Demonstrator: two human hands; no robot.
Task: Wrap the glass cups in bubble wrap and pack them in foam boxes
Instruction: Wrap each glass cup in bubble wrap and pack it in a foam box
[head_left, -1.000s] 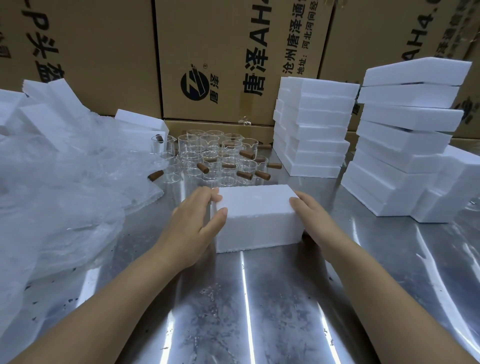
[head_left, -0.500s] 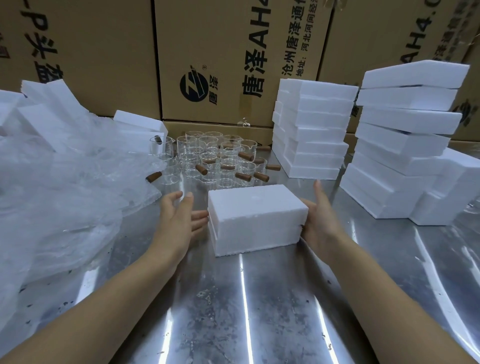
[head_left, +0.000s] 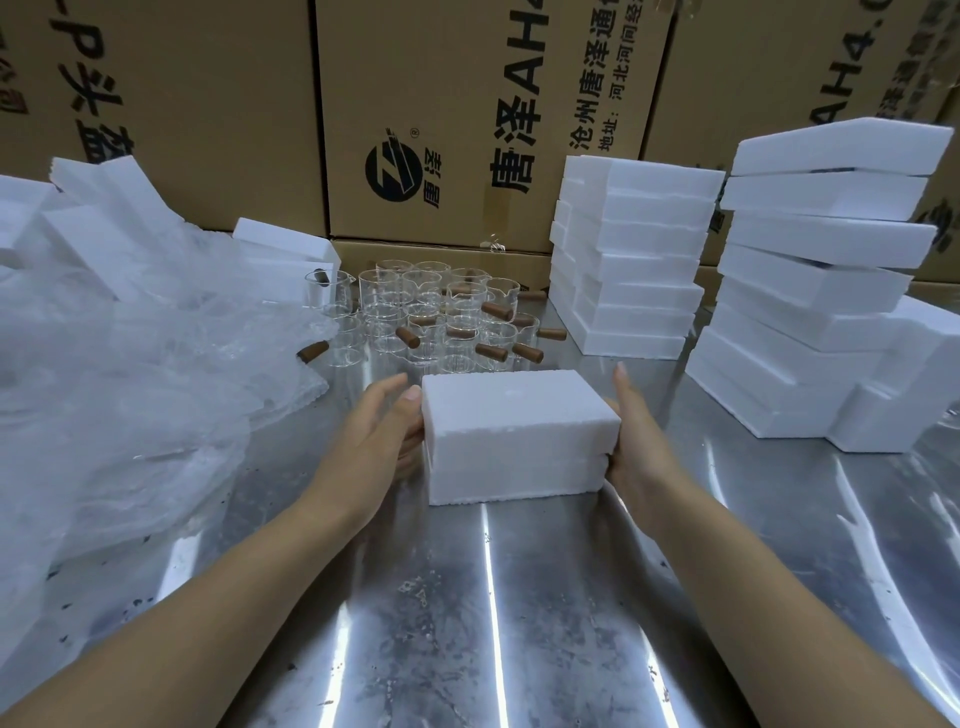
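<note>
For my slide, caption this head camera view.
Left hand and right hand press a closed white foam box between them on a metal table, clear glass cups behind.

Far beyond the left hand (head_left: 371, 431) and right hand (head_left: 636, 436), the middle cardboard box (head_left: 467, 93) bears a round black logo (head_left: 393, 165) beside 唐泽, large sideways "唐泽AH4", and smaller lines "沧州唐泽通" and "地址:河北河间经" — all cut off at the frame's top. The left-hand box (head_left: 208, 104) reads "-P头盔", partly cropped — the right-hand box (head_left: 769, 67) reads "AH4."
</note>
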